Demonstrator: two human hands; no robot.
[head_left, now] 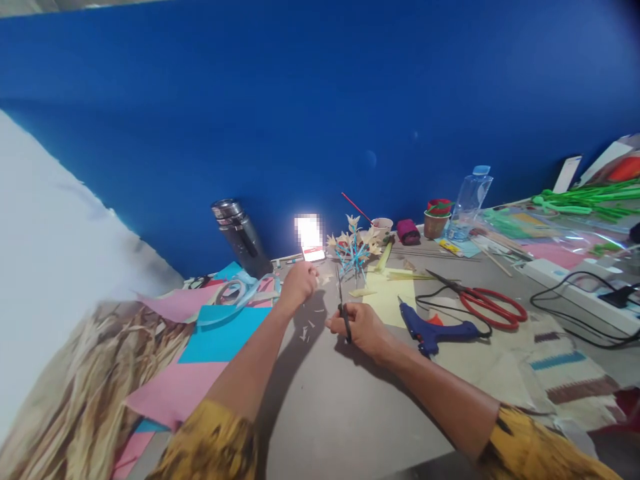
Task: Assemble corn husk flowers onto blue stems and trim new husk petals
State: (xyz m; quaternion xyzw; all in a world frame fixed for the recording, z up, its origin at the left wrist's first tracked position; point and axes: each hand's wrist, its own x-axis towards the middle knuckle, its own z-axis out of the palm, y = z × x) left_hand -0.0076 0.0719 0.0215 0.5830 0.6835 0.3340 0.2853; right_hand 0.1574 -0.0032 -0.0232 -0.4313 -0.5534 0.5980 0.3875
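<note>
My right hand [360, 325] is closed round the dark handles of a small pair of scissors [341, 300], whose blades point away from me. My left hand [299, 287] is curled with its fingertips together; whatever it may pinch is too small to make out. Small pale pieces [326, 278] lie just right of its fingers. Several thin white scraps [305, 330] are scattered on the grey table [320, 413] between the hands. Beyond the scissors stands a bunch of cream-coloured handmade flowers [367, 243] with light blue stems.
A blue glue gun [437, 330] and large red-handled scissors [493, 307] lie to the right, near a white power strip [585, 293]. A dark flask [243, 237], a lit phone [313, 243] and a plastic bottle [469, 203] stand behind. Blue paper [225, 337] and dried husks [100, 380] lie left.
</note>
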